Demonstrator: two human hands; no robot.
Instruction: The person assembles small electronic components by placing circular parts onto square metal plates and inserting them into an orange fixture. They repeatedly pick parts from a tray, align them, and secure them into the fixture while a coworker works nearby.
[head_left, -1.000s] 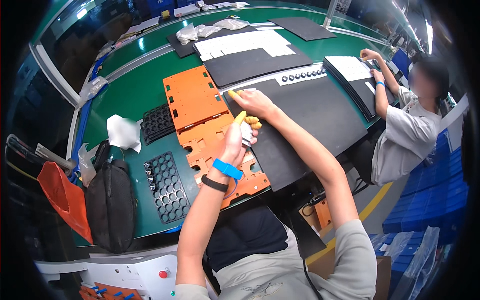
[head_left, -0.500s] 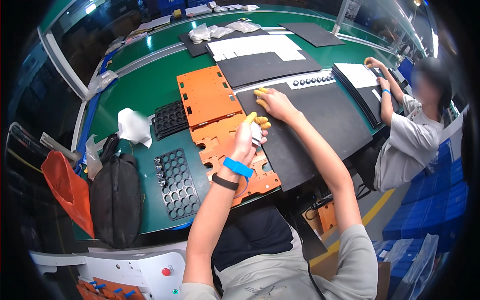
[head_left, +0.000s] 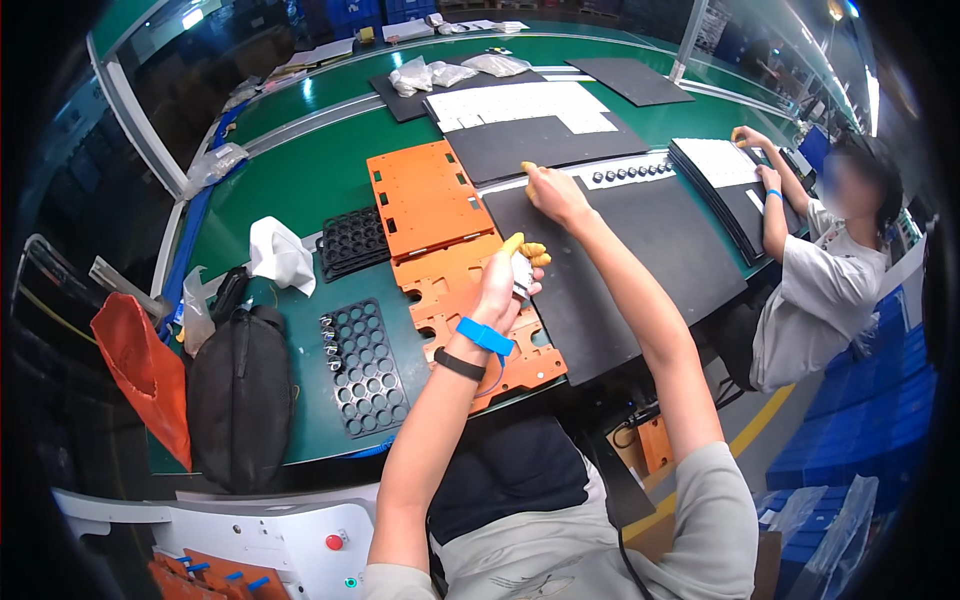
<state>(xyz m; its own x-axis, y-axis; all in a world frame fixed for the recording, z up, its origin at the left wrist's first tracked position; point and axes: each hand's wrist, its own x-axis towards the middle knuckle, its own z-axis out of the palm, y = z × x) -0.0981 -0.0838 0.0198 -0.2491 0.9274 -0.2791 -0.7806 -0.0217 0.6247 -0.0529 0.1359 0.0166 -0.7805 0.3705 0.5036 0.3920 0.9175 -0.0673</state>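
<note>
My left hand [head_left: 500, 288] is over the orange fixture plate [head_left: 440, 275], palm turned up and yellow finger cots on its fingertips. Its fingers curl round a small white packet-like piece [head_left: 521, 276] that shows partly; its exact kind is unclear. My right hand [head_left: 560, 196], also in yellow finger cots, is at the far left corner of the large black mat [head_left: 640, 270]. Its thumb and fingers are drawn together, and whatever may be between them is hidden. Beyond it, a white strip [head_left: 632, 178] bears a row of small black round parts [head_left: 625, 174].
An orange hinged lid [head_left: 425, 200] adjoins the plate. Left of it are black hole trays [head_left: 368, 365], a black bag [head_left: 240, 400] and an orange pouch [head_left: 145, 375]. White sheets [head_left: 530, 105] lie on black boards behind. A co-worker [head_left: 830, 250] works at the right.
My right hand has moved slightly away from me, off the mat's corner toward the white strip, and its fingers have come closer together. My left hand keeps its hold. The view has shifted slightly.
</note>
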